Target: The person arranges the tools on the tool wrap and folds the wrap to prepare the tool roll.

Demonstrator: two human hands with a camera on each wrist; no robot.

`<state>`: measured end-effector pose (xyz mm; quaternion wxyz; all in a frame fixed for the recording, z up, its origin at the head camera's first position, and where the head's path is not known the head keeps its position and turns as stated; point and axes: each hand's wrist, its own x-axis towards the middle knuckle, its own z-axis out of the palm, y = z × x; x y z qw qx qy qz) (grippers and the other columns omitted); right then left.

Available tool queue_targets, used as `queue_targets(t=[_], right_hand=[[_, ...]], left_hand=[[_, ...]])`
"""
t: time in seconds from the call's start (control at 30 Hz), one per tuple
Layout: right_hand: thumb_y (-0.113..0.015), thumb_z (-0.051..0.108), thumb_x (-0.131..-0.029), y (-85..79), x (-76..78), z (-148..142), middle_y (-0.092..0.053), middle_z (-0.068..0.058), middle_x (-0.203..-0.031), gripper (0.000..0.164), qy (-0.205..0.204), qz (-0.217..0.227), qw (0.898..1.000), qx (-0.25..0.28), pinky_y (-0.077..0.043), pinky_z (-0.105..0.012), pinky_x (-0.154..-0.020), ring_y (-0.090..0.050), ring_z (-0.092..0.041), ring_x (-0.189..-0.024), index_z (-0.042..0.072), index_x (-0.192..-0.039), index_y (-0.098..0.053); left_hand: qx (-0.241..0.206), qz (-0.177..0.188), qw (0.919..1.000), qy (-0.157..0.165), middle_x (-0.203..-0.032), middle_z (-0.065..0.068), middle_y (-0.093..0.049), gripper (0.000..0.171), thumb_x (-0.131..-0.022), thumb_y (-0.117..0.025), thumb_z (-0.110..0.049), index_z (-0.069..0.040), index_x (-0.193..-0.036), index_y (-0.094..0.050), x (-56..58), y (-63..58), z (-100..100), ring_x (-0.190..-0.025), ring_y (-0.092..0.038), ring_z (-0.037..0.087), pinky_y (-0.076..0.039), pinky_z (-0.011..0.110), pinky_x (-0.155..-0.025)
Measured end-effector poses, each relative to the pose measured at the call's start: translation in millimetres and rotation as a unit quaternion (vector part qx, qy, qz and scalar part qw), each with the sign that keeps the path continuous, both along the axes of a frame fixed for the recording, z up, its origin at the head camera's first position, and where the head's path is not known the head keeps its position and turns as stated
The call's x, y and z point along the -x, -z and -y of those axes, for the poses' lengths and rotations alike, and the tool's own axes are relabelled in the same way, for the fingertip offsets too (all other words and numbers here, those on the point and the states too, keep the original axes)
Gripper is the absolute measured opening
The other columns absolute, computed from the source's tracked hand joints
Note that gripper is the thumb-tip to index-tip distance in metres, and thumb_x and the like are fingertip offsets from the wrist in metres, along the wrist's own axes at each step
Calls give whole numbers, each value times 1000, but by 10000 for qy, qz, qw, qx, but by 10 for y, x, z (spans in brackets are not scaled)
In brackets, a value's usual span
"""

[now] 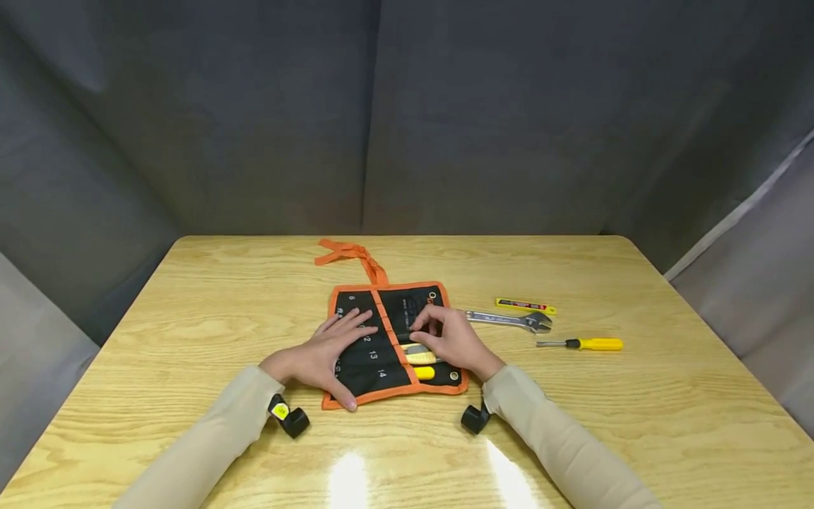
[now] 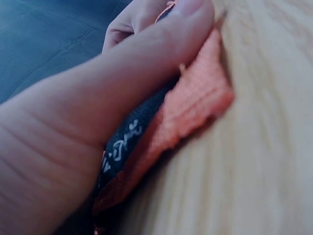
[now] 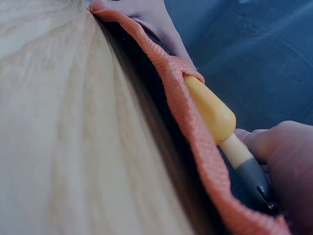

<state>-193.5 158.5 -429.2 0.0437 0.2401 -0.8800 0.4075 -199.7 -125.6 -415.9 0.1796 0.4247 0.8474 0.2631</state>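
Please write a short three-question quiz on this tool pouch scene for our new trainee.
1. Which lies farther right on the table: the adjustable wrench or the yellow-handled screwdriver?
2. True or false: the left hand rests spread on the tool pouch.
3. Fill in the blank: in the head view, the printed number just above 14 on the tool pouch is ____.

Key:
1. The yellow-handled screwdriver.
2. True.
3. 13.
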Motion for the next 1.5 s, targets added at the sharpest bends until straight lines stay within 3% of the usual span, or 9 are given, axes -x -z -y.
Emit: queue_targets(t=[0.4,0.63,1.03,1.27,1.5], right_hand=[[-77,14,-82,9,10,14,-65,4,-78,9,93,16,9999,78,-43,-24,-51,-49,-10,-55,16,-87,-71],[-76,18,-84,0,-27,-35,-59,2,-83,12,78,-410,9990,-170,-44,-25,-61,-48,-11,-67,16,-91,-67],[-69,22,-91,-41,-322,-315,-56,7,-81,4,280,-550,9981,23,-43,-24,-60,-48,-9,-67,19,-90,-66],[-68,11,-90,-40,-499,-581,-55,6,-79,7,838,-753,9931,-324,-39,-22,-59,-44,-9,-67,17,-88,-64],[-65,2,-88,-48,-602,-943,-58,1,-79,9,1654,-1260,9758,-681,-39,-24,-63,-46,-10,-71,10,-86,-64]], left_hand=[[-6,-3,10000,17,-163,11,-1,116,-63,-86,-51,-13,-154,-24,-1,6,11,-149,7,35,3,61,-115],[-56,-22,10000,66,-163,13,-3,116,-63,-86,-51,-12,-153,-25,-17,3,9,-149,5,37,3,62,-114],[-72,-37,10000,31,-163,12,-2,115,-63,-87,-48,-12,-153,-25,-14,-24,9,-149,6,35,4,61,-115],[-57,-44,10000,11,-163,11,-2,116,-63,-87,-50,-13,-154,-24,-14,-1,23,-149,6,34,4,60,-115],[-59,-62,10000,16,-163,12,-2,115,-63,-88,-48,-12,-153,-26,-7,-26,-4,-149,6,35,4,60,-115]])
